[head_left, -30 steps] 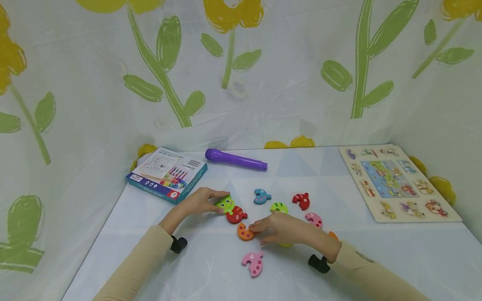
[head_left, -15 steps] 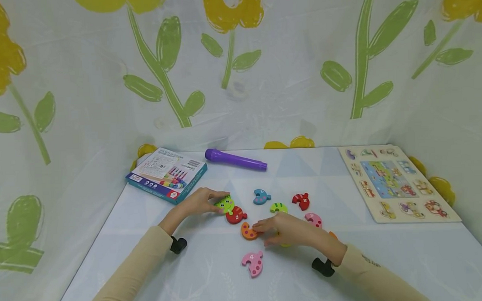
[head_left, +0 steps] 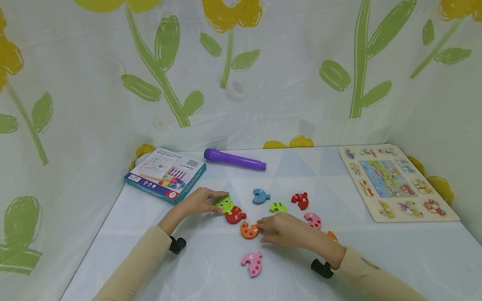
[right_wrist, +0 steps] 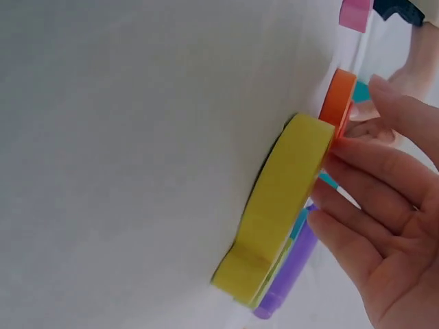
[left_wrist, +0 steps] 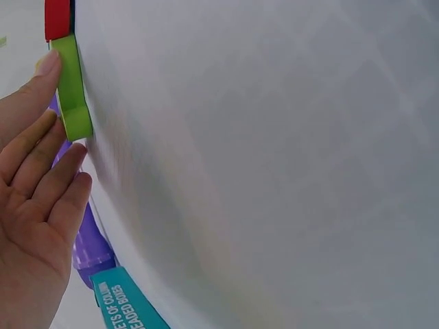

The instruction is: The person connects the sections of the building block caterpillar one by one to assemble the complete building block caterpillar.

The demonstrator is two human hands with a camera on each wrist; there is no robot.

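In the head view, a green caterpillar-head puzzle piece [head_left: 226,204] with a smiling face joins a red piece [head_left: 235,215] numbered 2. My left hand [head_left: 200,201] holds the head piece at its left edge; its thumb lies on the green side in the left wrist view. Beside the red piece sits an orange dotted piece [head_left: 249,231]. The fingertips of my right hand [head_left: 286,229] touch its right end, fingers fairly straight and thumb spread apart. A yellow piece [right_wrist: 278,205] stands near that hand in the right wrist view, mostly hidden under it from above.
Around the hands lie a blue piece [head_left: 261,196], a striped red piece [head_left: 300,201], a green striped piece [head_left: 278,207] and pink pieces [head_left: 252,263]. Farther back are a boxed set [head_left: 165,175], a purple toy microphone [head_left: 235,159] and a wooden puzzle board [head_left: 396,184].
The orange piece has shifted slightly right and turned a little under my right fingertips, and that hand moved slightly right with it. My left hand stays at the head piece.
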